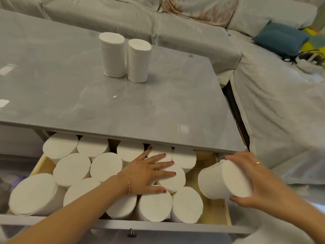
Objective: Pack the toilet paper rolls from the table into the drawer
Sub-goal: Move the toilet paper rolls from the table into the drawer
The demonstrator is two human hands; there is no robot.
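Head view, looking down on a grey worktop (70, 85) with an open drawer (226, 213) pulled out beneath its near edge. The drawer is packed with upright toilet paper rolls (73, 168), their flat white ends facing up, standing close together in rows; a strip of bare wooden floor shows at the drawer's right end. The left hand (146, 173) lies flat with fingers spread apart on top of the rolls near the drawer's middle, pressing on them without gripping any. The right hand (255, 184) is clamped around a single tilted roll (223, 180), thumb under one end and fingers over the top, held above the bare right end of the drawer. Two further rolls (112, 55) stand upright and touching side by side on the worktop, well behind the drawer. A pale covered sofa (193, 41) borders the worktop at the far and right sides, with a blue cushion (279, 37) on it.
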